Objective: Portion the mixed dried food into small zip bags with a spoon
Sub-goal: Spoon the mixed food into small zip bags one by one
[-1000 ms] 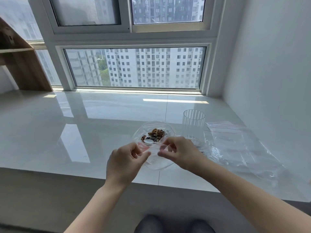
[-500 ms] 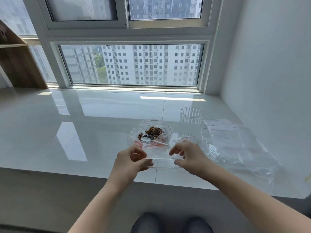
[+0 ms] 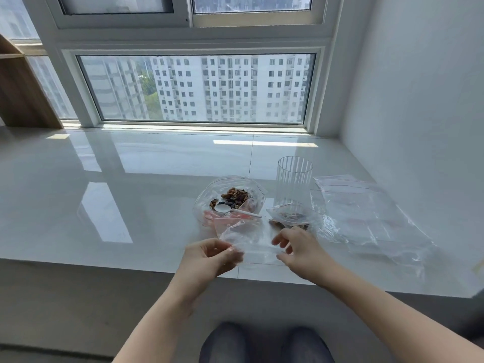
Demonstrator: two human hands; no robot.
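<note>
— Where's the spoon (image 3: 237, 211)?
— In the open bag of mixed dried food (image 3: 230, 199), on the sill (image 3: 131, 184).
— And right of that?
— A ribbed cup (image 3: 294, 179), a filled small bag (image 3: 292, 217) before it, flat bags (image 3: 366, 213) further right.
</note>
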